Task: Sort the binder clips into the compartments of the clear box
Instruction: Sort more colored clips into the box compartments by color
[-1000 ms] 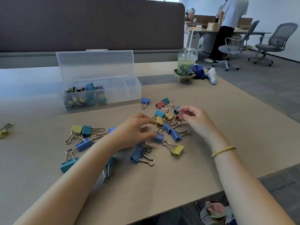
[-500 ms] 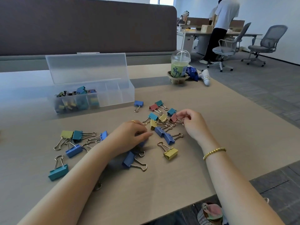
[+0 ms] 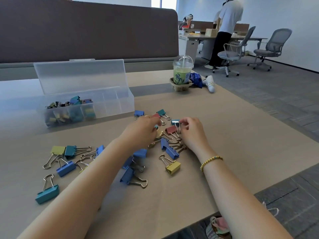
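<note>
Open office, tan table (image 3: pixel 233 135), scattered binder clips (image 3: pixel 66 168), clear box (image 3: pixel 110 107)

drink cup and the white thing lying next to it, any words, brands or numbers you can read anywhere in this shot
Drink cup: blue printing on its sleeve, too blurred to read.
White bottle lying on the table: dark letters, too small to read surely.
Blue packet: white marks, unreadable.
Clear box and binder clips: no text visible.
</note>
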Tool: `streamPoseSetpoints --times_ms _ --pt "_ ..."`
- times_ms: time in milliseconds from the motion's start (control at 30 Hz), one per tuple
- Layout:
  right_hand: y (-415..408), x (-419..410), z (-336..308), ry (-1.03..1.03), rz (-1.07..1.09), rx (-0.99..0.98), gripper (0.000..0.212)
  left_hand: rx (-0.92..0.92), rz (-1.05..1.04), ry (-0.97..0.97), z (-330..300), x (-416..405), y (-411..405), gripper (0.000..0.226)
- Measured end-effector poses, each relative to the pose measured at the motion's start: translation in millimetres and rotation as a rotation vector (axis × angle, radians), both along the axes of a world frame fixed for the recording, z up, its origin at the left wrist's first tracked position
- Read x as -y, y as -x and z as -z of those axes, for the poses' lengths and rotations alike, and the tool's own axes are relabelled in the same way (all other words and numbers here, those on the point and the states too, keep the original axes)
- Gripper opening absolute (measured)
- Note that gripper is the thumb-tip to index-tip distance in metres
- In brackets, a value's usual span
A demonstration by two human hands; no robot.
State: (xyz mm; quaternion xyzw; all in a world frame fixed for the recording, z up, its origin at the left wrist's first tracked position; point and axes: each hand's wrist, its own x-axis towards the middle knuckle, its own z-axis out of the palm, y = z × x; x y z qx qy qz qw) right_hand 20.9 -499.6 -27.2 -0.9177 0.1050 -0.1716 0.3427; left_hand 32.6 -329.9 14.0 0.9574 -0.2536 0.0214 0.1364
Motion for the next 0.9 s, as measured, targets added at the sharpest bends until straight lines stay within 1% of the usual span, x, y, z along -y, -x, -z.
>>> streamPoseSetpoints --times_ms 33,100,167,233,333,400,567,700,800,900 --pt "-3 0 1 0.006 0.016 -0.022 0.027 -0.001 0.014 0.000 -1 4 -4 0.037" --pt "-9 0 4 0.045 0.033 -0.064 0.034 -0.029 0.119 -0.046 -2 16 -8 0.039" --pt "-12 -1 5 0.106 0.039 -0.093 0.038 -0.041 0.213 -0.120 2 25 -9 0.032" --pt "-12 0 5 0.114 0.040 -0.102 0.037 -0.051 0.179 -0.177 6 29 -13 0.029" --pt "-13 3 3 0.116 0.033 -0.111 0.028 -0.004 0.049 -0.323 5 24 -20 0.027" --pt "-12 4 2 0.117 0.037 -0.113 0.024 -0.021 0.000 -0.365 4 18 -23 0.026" --pt "-12 1 2 0.135 0.040 -0.131 0.019 -0.017 0.010 -0.287 2 19 -19 0.029" --pt "-10 2 0 0.128 0.038 -0.144 0.018 -0.139 0.054 -0.202 9 25 -18 0.038" --pt "-8 -2 -1 0.070 0.020 -0.133 0.016 -0.129 -0.011 -0.173 12 24 -18 0.036" --pt "-6 -8 -2 0.050 -0.010 -0.139 0.014 -0.131 -0.024 -0.137 10 23 -18 0.029"
